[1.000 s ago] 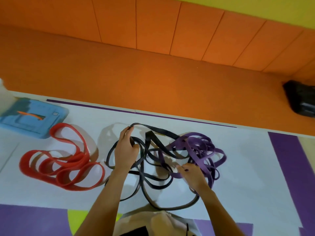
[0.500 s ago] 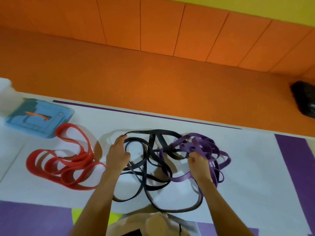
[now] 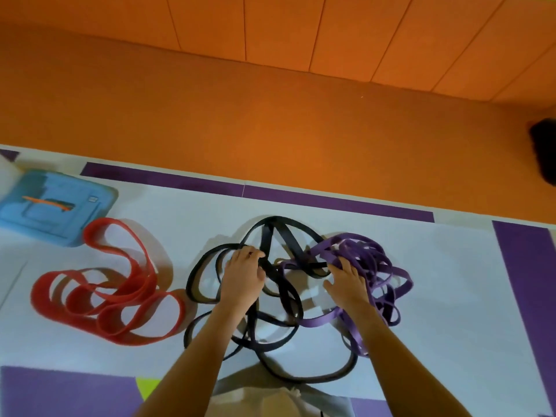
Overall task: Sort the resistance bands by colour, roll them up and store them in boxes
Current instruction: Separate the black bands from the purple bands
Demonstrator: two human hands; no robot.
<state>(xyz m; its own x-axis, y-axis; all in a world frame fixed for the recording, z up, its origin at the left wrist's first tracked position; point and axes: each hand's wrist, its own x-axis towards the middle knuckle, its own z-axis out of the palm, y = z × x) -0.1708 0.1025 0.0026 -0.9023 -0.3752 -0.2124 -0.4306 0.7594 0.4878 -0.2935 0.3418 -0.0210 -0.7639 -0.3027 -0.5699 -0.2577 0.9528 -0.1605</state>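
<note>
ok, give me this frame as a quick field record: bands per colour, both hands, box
red bands: own loose pile on the left, apart from the rest, unrolled
black bands: centre, loose loops, interlaced with purple
purple bands: right of the black, tangled heap
left hand: fingers curled on black bands
right hand: fingers curled into purple bands
blue box: far left, behind the red pile, no band seen in it
mat: white with purple patches, under everything
</note>
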